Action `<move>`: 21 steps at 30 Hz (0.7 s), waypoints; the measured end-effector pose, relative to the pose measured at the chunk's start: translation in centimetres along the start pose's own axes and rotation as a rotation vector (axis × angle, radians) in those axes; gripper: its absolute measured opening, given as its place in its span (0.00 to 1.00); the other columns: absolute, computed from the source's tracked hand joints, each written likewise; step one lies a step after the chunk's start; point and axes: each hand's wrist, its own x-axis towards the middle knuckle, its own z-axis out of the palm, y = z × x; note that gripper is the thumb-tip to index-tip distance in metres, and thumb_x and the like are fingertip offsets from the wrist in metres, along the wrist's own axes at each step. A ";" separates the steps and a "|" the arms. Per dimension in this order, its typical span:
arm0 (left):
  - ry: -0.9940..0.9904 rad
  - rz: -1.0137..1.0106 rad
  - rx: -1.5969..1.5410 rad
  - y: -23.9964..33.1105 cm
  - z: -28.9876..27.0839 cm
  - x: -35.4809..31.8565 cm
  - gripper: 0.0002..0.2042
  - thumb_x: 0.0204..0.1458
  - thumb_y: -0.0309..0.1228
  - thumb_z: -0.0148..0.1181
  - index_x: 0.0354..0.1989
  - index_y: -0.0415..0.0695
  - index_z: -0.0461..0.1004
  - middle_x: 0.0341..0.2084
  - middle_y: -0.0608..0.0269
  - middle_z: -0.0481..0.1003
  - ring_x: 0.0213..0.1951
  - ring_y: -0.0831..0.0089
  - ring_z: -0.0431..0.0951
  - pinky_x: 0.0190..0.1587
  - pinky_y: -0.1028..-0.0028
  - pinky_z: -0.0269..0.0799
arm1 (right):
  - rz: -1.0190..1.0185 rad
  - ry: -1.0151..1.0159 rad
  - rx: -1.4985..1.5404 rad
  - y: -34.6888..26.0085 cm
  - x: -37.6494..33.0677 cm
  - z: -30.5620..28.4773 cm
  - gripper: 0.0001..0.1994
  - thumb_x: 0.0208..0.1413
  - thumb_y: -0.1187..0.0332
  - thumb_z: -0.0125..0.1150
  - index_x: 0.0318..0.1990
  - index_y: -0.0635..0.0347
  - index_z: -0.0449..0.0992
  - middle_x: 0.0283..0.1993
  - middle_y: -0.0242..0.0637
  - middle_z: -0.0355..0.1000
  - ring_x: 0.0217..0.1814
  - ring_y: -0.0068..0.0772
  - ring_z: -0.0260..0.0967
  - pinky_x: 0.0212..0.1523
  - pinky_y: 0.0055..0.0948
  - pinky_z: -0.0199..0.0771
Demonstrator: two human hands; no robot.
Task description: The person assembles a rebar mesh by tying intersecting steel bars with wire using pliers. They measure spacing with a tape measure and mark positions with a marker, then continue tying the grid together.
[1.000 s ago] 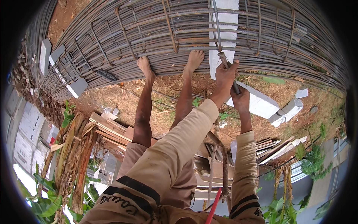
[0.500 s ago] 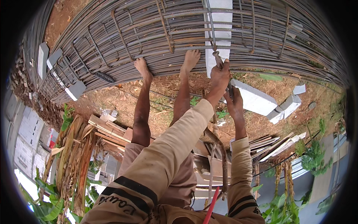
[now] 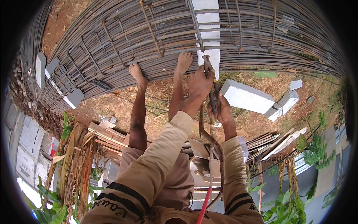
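Note:
My left hand (image 3: 200,86) is closed around the upper part of dark metal pincers (image 3: 206,61), just below their jaws. Lower down, my right hand (image 3: 224,110) grips the pincers' handles. The jaws point away from me, just short of a stirrup's lower corner on a rebar cage (image 3: 173,34). This cage of long bars and square stirrups lies over a bed of loose steel rods (image 3: 164,61). A white block strip (image 3: 208,26) shows beneath the cage, beyond the pincers. Whether any tie wire is in my fingers cannot be made out.
My bare feet (image 3: 184,62) rest on the rods. White blocks (image 3: 247,96) lie on dry grass at the right, more at the far left. A bent branch (image 3: 214,140) rises between my arms. Planks (image 3: 108,136) are stacked behind, near dried banana stems (image 3: 78,160).
Both hands and the pincers have shifted left and slightly toward me. The handles show more plainly beside my left hand. The whole view has also moved a little.

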 end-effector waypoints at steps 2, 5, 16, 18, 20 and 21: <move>-0.022 -0.002 0.119 -0.6 0.1 0.1 0.23 0.65 0.48 0.52 0.45 0.35 0.78 0.39 0.34 0.79 0.46 0.41 0.80 0.51 0.47 0.73 | -0.042 -0.006 -0.067 0.1 -0.4 0.2 0.20 0.69 0.50 0.56 0.55 0.55 0.67 0.41 0.46 0.80 0.36 0.38 0.81 0.35 0.36 0.84; -0.007 -0.045 0.250 -1.8 0.2 0.1 0.23 0.67 0.46 0.50 0.45 0.36 0.79 0.44 0.33 0.78 0.52 0.41 0.78 0.56 0.47 0.72 | -0.163 0.116 -0.256 1.4 -0.3 0.3 0.16 0.67 0.59 0.60 0.55 0.55 0.67 0.53 0.45 0.77 0.52 0.43 0.79 0.53 0.47 0.82; 0.260 0.118 0.539 -6.0 -4.0 -0.2 0.21 0.66 0.46 0.51 0.53 0.43 0.80 0.26 0.42 0.81 0.35 0.35 0.80 0.47 0.47 0.77 | -0.241 0.209 -0.375 2.5 3.0 -1.8 0.07 0.55 0.81 0.63 0.38 0.60 0.73 0.36 0.30 0.70 0.40 0.26 0.69 0.44 0.31 0.68; 0.099 0.039 0.267 -7.6 -4.7 1.6 0.19 0.67 0.44 0.52 0.54 0.45 0.81 0.26 0.54 0.80 0.28 0.60 0.78 0.33 0.63 0.74 | -0.343 0.247 -0.414 2.9 3.5 -0.9 0.05 0.54 0.81 0.64 0.33 0.61 0.74 0.32 0.26 0.66 0.34 0.22 0.62 0.38 0.26 0.62; 0.026 0.001 0.021 -7.9 -4.9 1.9 0.17 0.68 0.41 0.54 0.53 0.45 0.82 0.25 0.61 0.79 0.24 0.74 0.76 0.26 0.71 0.71 | -0.475 0.278 -0.670 2.6 3.5 -0.9 0.06 0.53 0.81 0.65 0.37 0.62 0.78 0.32 0.24 0.68 0.34 0.20 0.64 0.37 0.25 0.63; 0.033 0.003 -0.085 -7.3 -4.9 1.4 0.16 0.67 0.40 0.54 0.51 0.44 0.82 0.24 0.63 0.78 0.23 0.76 0.74 0.25 0.72 0.68 | -0.534 0.295 -0.798 2.6 3.2 -0.9 0.07 0.52 0.81 0.65 0.39 0.62 0.80 0.32 0.23 0.69 0.34 0.19 0.64 0.36 0.25 0.63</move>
